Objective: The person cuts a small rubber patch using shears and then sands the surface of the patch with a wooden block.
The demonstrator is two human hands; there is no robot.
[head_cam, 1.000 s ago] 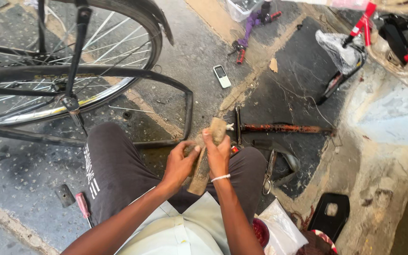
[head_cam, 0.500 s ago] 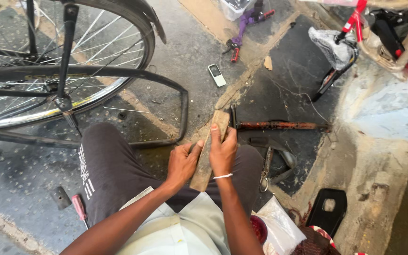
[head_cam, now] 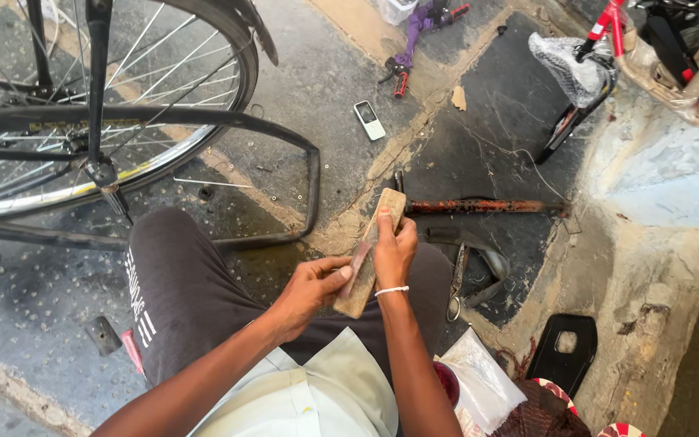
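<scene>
A flat wooden block (head_cam: 383,212), worn and tan, stands tilted between my knees. My right hand (head_cam: 396,252) grips its upper half, thumb along the edge. My left hand (head_cam: 311,287) holds its lower end, with the fingers pressed against a thin dark strip on the block's face. Both hands are over my dark trousers (head_cam: 175,283).
A bicycle wheel (head_cam: 82,121) and a loose black tyre (head_cam: 204,129) lie at the upper left. A small phone (head_cam: 369,120), a rusty rod (head_cam: 479,206), scissors (head_cam: 456,283) and a black pad (head_cam: 564,352) are on the stone floor. A red bicycle frame (head_cam: 600,48) stands at the top right.
The view has shifted slightly. My hands stay on the block; the left hand has slid lower along its face.
</scene>
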